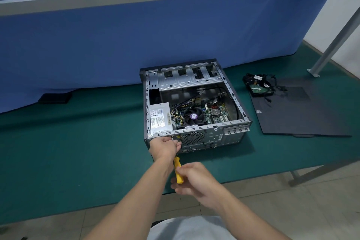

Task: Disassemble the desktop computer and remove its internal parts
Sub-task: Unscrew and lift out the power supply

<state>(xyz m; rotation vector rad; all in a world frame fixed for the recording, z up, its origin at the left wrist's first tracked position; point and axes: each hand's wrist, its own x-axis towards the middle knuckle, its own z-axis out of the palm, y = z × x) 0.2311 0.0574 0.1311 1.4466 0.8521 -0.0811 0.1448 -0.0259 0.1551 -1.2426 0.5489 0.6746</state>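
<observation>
An open desktop case (229,122) lies flat on the green table (78,152), its rear panel facing me. Inside sit a grey power supply (160,118) at the left, a black CPU fan (193,116) and the green motherboard (216,112). My right hand (191,178) grips the yellow handle of a screwdriver (178,171). The shaft runs up to the rear panel near the power supply's corner. My left hand (165,146) pinches the shaft near its tip, against the case's rear edge.
The removed black side panel (303,115) lies to the right of the case, with a hard drive (259,88) and loose cables on its far end. A blue partition stands behind the table. A small black object (54,98) sits at the back left.
</observation>
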